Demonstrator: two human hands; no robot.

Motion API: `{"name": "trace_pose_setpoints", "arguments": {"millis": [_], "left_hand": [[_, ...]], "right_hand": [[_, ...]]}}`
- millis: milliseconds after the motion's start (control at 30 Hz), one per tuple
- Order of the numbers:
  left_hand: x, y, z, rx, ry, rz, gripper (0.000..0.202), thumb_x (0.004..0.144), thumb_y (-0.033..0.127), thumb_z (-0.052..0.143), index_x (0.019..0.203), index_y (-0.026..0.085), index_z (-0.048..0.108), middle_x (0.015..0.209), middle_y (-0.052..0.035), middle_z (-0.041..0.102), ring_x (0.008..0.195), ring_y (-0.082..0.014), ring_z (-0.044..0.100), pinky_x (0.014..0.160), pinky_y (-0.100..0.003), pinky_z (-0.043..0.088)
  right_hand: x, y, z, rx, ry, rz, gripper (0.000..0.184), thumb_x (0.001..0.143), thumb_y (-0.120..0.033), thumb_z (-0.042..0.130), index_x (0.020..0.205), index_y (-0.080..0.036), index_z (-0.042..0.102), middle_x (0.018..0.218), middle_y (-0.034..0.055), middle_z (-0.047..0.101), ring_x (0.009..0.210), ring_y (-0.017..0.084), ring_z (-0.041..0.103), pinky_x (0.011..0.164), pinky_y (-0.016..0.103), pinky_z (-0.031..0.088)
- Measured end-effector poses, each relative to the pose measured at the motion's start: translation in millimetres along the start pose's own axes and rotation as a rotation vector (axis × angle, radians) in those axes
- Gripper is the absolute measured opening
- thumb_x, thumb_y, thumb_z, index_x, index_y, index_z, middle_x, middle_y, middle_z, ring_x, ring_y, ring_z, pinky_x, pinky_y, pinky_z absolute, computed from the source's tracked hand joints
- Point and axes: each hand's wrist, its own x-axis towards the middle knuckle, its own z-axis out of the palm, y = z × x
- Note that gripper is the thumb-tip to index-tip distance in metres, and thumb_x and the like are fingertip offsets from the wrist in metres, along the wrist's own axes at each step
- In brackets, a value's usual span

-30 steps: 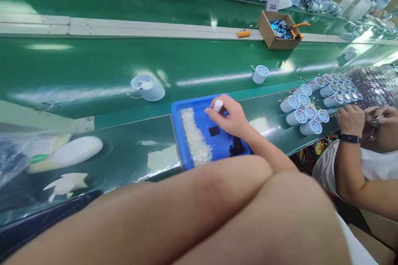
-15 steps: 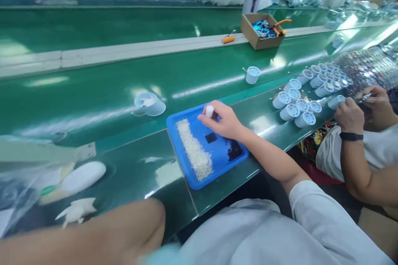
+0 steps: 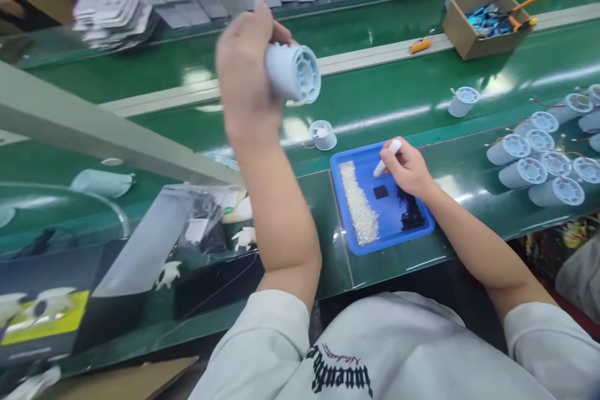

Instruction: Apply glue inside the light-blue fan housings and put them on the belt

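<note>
My left hand, smeared by motion, is raised over the green work surface. Its fingers are wrapped round a pale blue plastic cup-shaped housing, whose ribbed end faces right. My right hand grips a white pen-shaped tool above a blue tray, its tip pointing down and left. In the tray lie a strip of small white pieces, a heap of small black pieces and a black square close below the tool's tip.
One pale blue cup stands beyond the tray and another farther right. Several wired housings crowd the right bench. A cardboard box holds blue parts and orange-handled pliers. A grey post slants across the left.
The view has swung left. My left arm, earlier low and blurred with its hand out of sight, now shows its hand raised with the housing. The white tool now points toward the tray.
</note>
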Motion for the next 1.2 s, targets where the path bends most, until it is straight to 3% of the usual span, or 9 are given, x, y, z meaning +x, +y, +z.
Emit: {"name": "trace_pose_setpoints", "arguments": {"millis": [33, 167, 300, 467, 567, 700, 800, 1000, 1200], "left_hand": [[9, -7, 0.0, 0.012, -0.019, 0.038, 0.042, 0.099, 0.027, 0.045, 0.059, 0.014, 0.049, 0.065, 0.0016, 0.043, 0.063, -0.007, 0.044, 0.066, -0.024, 0.041], [37, -25, -9.2, -0.146, -0.09, -0.23, 0.046, 0.098, 0.053, 0.026, 0.069, 0.022, 0.041, 0.069, -0.0004, 0.048, 0.074, -0.0136, 0.044, 0.068, -0.032, 0.042], [46, -29, -19.5, -0.296, -0.142, -0.356, 0.052, 0.099, 0.054, 0.013, 0.075, 0.021, 0.045, 0.076, -0.0032, 0.051, 0.087, -0.0136, 0.043, 0.078, -0.031, 0.043], [46, -30, -20.0, -0.308, -0.178, -0.312, 0.039, 0.103, 0.041, 0.027, 0.082, 0.016, 0.048, 0.081, -0.0028, 0.05, 0.087, -0.0127, 0.052, 0.064, -0.024, 0.044], [44, -30, -17.8, -0.295, -0.201, -0.271, 0.031, 0.102, 0.03, 0.032, 0.082, 0.014, 0.049, 0.079, -0.0026, 0.049, 0.099, -0.0193, 0.061, 0.063, -0.022, 0.049], [42, -29, -13.0, -0.276, -0.158, -0.192, 0.023, 0.099, 0.019, 0.042, 0.081, 0.011, 0.052, 0.075, -0.0029, 0.052, 0.129, -0.0346, 0.053, 0.08, -0.036, 0.06], [40, -28, -8.4, -0.268, -0.143, -0.159, 0.024, 0.099, 0.022, 0.047, 0.08, 0.009, 0.055, 0.074, -0.0031, 0.055, 0.135, -0.0392, 0.047, 0.088, -0.046, 0.059], [33, -21, -3.8, -0.35, -0.124, -0.147, 0.03, 0.101, 0.024, 0.037, 0.101, 0.0, 0.055, 0.121, -0.0181, 0.059, 0.134, -0.0409, 0.044, 0.087, -0.041, 0.059], [36, -24, -3.9, -0.319, -0.137, -0.15, 0.028, 0.101, 0.022, 0.037, 0.091, 0.005, 0.056, 0.084, -0.0056, 0.056, 0.137, -0.0402, 0.043, 0.086, -0.041, 0.06]], "right_hand": [[0, -1, -1, -0.038, -0.019, -0.022, 0.038, 0.091, -0.058, 0.05, 0.077, -0.022, 0.048, 0.06, -0.0058, 0.053, 0.053, 0.009, 0.053, 0.054, 0.025, 0.042], [-2, -6, -2, -0.12, -0.059, -0.079, 0.032, 0.093, -0.049, 0.052, 0.075, -0.022, 0.049, 0.06, -0.005, 0.053, 0.053, 0.01, 0.051, 0.056, 0.027, 0.042], [-1, -9, -3, -0.141, -0.064, -0.086, 0.03, 0.093, -0.048, 0.052, 0.078, -0.023, 0.05, 0.059, -0.0049, 0.053, 0.051, 0.01, 0.051, 0.052, 0.027, 0.04], [-1, -10, -4, -0.199, -0.075, -0.082, 0.03, 0.093, -0.049, 0.052, 0.078, -0.023, 0.05, 0.061, -0.0041, 0.055, 0.052, 0.011, 0.054, 0.05, 0.026, 0.04], [0, -11, -4, -0.269, -0.072, -0.114, 0.026, 0.092, -0.044, 0.053, 0.076, -0.023, 0.049, 0.061, -0.0039, 0.055, 0.052, 0.011, 0.053, 0.051, 0.027, 0.041], [1, -13, -8, -0.434, -0.059, -0.245, 0.025, 0.09, -0.037, 0.058, 0.071, -0.023, 0.048, 0.063, -0.0025, 0.054, 0.055, 0.012, 0.049, 0.055, 0.03, 0.042], [2, -10, -13, -0.457, 0.035, -0.283, 0.026, 0.093, -0.039, 0.054, 0.072, -0.023, 0.05, 0.065, -0.0012, 0.054, 0.058, 0.013, 0.051, 0.058, 0.031, 0.043], [3, 5, -22, -0.557, 0.306, -0.226, 0.037, 0.096, -0.05, 0.046, 0.071, -0.024, 0.049, 0.062, -0.002, 0.046, 0.055, 0.013, 0.048, 0.056, 0.033, 0.039], [4, 9, -21, -0.497, 0.274, -0.217, 0.033, 0.095, -0.043, 0.052, 0.069, -0.023, 0.047, 0.061, -0.0039, 0.041, 0.055, 0.011, 0.042, 0.057, 0.031, 0.037]]}}
